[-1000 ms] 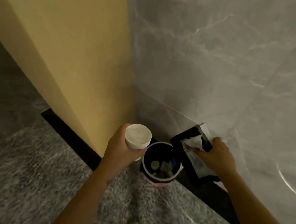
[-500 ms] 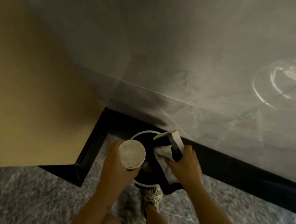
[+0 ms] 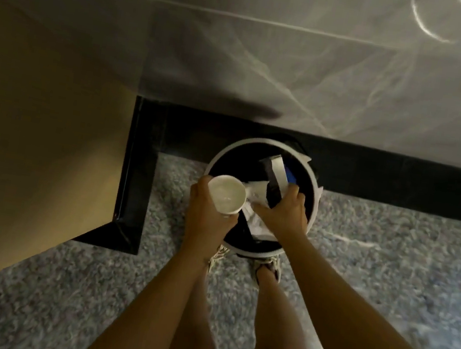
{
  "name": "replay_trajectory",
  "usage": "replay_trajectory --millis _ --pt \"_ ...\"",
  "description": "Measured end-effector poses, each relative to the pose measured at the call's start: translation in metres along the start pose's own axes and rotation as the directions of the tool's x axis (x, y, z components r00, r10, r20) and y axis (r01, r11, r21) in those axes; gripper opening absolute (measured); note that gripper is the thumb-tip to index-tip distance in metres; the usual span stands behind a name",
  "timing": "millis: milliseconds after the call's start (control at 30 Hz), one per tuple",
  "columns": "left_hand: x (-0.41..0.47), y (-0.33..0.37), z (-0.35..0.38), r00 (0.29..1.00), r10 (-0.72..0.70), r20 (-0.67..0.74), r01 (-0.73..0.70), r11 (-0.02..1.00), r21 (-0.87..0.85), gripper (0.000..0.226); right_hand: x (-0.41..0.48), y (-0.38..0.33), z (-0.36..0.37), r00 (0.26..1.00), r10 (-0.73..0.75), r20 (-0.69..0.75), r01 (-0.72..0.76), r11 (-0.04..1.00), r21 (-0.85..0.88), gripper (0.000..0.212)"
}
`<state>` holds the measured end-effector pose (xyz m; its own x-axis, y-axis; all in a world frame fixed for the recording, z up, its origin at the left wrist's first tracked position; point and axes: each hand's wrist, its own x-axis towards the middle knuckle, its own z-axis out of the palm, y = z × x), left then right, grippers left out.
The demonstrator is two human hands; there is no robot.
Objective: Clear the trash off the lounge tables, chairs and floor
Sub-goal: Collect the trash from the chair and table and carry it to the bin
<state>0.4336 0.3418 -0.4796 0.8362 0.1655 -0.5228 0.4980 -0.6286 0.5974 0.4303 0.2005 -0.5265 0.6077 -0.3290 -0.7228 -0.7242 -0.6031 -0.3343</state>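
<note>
A round trash bin (image 3: 227,151) with a white rim and a black liner stands on the floor against the wall, straight below me. My left hand (image 3: 205,215) grips a white paper cup (image 3: 226,194) upright over the bin's left edge. My right hand (image 3: 285,213) holds a black and white box (image 3: 273,175) together with crumpled white paper (image 3: 255,220), over the bin's mouth. A bit of blue trash (image 3: 290,176) shows inside the bin beside the box.
A grey marble wall (image 3: 301,64) with a black baseboard (image 3: 404,177) runs behind the bin. A yellow wall (image 3: 36,113) juts out at the left and forms a corner. The floor is speckled grey stone (image 3: 390,260). My feet (image 3: 268,269) stand just before the bin.
I have stepped up to the bin and now look straight down into it. Both hands have moved over its mouth, still holding the cup and the box with paper.
</note>
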Motion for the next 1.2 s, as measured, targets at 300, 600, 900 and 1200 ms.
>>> replay_trajectory --millis 300,600,900,1200 --pt "0.011 -0.001 -0.01 0.983 0.097 0.155 -0.11 0.991 0.077 0.075 -0.024 -0.007 -0.003 0.999 0.03 -0.046 -0.024 0.992 0.122 0.081" --pt "0.008 0.007 0.003 0.947 0.14 0.291 -0.185 0.974 0.134 0.091 -0.058 0.003 -0.009 0.985 0.058 -0.165 -0.008 0.957 0.289 0.062" --pt "-0.019 0.111 -0.041 0.789 0.473 0.391 -0.527 0.849 0.036 0.03 -0.11 0.007 -0.103 0.885 -0.063 -0.461 0.263 0.885 0.385 0.035" --pt "-0.11 0.313 -0.047 0.352 0.774 0.526 -0.892 0.447 -0.061 0.033 -0.221 0.043 -0.279 0.654 0.058 -0.755 0.3 0.895 0.329 0.034"
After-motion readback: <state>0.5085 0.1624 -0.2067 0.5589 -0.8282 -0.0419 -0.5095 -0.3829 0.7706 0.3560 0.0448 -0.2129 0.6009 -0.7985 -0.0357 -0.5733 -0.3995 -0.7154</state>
